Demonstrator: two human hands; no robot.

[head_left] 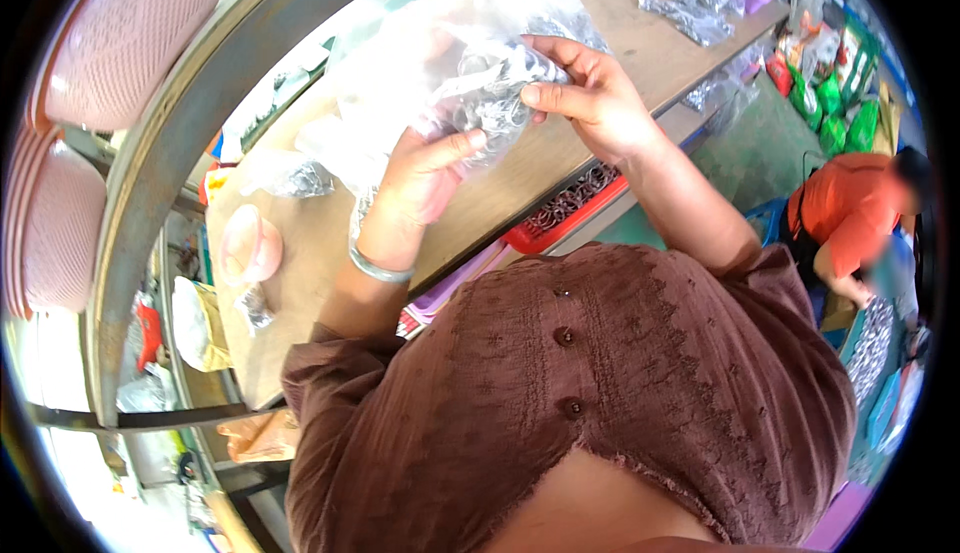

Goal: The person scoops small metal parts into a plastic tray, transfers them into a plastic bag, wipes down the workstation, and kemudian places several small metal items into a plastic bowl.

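Head view: the clear bag [492, 93] of grey, metallic-looking parts is occupying the 12 o'clock position over the bench [310, 258], and both hands are gripping it. The left hand [425, 168], at 11 o'clock, is pressing its thumb onto the lower left of the bag, with its fingers lying partly hidden behind the film. The right hand [598, 98], at 1 o'clock, is pinching the bag's right side between thumb and forefinger. Glare is washing out the surrounding plastic, so whether the mouth is sealed cannot be told. Caution: if it is open, tilting could be causing spillage. The parts are apparently bearing on thin film; excessive thumb pressure could be stretching or splitting it. The red tray [588, 219] of dark rings [565, 200] is sitting at 2 o'clock, just below the bench's near edge; falling parts could be mixing with those rings. The bangle [380, 267] is circling the left wrist and could be catching loose plastic. The pink cup [264, 253] is resting at 9 o'clock, near the left forearm; a wide elbow swing could be toppling it.
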